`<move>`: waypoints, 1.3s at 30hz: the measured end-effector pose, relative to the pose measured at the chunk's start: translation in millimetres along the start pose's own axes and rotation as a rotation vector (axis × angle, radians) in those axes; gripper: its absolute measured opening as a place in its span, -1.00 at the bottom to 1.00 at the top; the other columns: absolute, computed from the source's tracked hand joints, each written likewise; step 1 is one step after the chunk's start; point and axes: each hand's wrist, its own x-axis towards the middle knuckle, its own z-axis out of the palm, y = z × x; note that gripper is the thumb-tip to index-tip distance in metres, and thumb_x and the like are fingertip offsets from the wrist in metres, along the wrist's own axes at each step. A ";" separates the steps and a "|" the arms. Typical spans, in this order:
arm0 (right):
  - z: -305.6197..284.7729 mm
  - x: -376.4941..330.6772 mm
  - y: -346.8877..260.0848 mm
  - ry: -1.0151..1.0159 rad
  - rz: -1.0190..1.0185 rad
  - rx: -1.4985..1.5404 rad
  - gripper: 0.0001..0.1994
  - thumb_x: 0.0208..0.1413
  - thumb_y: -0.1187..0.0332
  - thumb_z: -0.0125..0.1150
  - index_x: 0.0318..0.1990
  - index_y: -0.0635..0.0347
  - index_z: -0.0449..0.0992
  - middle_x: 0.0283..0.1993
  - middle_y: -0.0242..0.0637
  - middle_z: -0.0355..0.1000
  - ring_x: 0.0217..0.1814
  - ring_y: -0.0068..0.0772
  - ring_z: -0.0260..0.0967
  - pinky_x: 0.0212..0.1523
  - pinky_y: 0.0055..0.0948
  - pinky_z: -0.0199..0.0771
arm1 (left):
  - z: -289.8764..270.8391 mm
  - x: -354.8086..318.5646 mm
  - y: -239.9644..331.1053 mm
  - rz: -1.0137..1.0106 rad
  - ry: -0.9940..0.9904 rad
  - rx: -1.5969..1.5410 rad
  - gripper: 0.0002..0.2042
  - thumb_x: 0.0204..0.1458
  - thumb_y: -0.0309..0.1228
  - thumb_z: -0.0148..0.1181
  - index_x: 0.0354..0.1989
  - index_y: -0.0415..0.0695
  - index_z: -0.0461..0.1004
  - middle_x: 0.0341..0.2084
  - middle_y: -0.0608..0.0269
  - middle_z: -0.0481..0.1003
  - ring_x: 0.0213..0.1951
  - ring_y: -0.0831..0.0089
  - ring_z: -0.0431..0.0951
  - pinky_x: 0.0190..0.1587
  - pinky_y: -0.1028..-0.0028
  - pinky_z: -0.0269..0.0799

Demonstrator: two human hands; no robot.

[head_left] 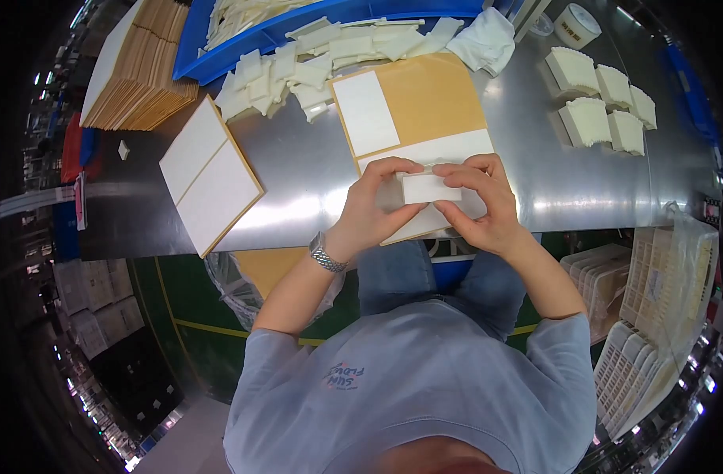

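Between the fingertips of my left hand [379, 204] and my right hand [484, 199] is a small white rectangular block [429, 189]. Both thumbs press its near edge and the fingers curl over its far edge, so each hand is closed on it. Beneath my hands lies a brown sheet [432, 91] with white rectangular panels [367, 113] on it, partly covered by my fingers. Past the sheet's far left side, a loose heap of flat off-white pieces [298, 71] spreads over the metal table [298, 162]. My left wrist wears a metal watch.
A white-faced brown-edged board [211, 178] lies at left, before a tall stack of brown sheets [136, 71]. Behind the heap stands a blue bin [259, 35]. A white cloth [485, 41], stacked curved off-white pieces [586, 122] and a tub [576, 26] sit at right.
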 end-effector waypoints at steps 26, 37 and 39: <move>-6.3 -11.3 20.5 -0.076 0.292 0.146 -0.32 -0.08 0.37 0.53 0.24 0.12 0.35 0.17 -0.28 0.43 0.27 -0.26 0.30 0.24 -0.24 0.33 | -6.4 6.8 7.8 0.069 -0.041 0.010 -0.73 -0.04 -0.53 0.43 -0.13 -0.12 0.62 0.00 0.16 0.55 0.04 0.26 0.57 0.08 0.39 0.50; -17.0 6.1 29.9 -0.238 0.206 0.143 -0.72 0.08 0.39 0.38 -0.05 0.21 0.56 0.00 -0.25 0.50 0.13 -0.25 0.37 0.19 -0.29 0.33 | -9.8 9.3 5.5 0.042 -0.088 -0.040 -0.81 0.15 -0.58 0.22 -0.08 -0.15 0.62 -0.02 0.15 0.54 0.02 0.31 0.56 0.06 0.42 0.49; -23.6 23.0 40.6 -0.293 0.237 0.176 -0.76 0.10 0.44 0.33 -0.06 0.23 0.57 0.01 -0.24 0.51 0.12 -0.25 0.38 0.18 -0.31 0.34 | -10.4 10.6 5.1 0.042 -0.096 -0.043 -0.81 0.16 -0.58 0.22 -0.08 -0.15 0.62 -0.02 0.15 0.54 0.02 0.31 0.56 0.05 0.42 0.49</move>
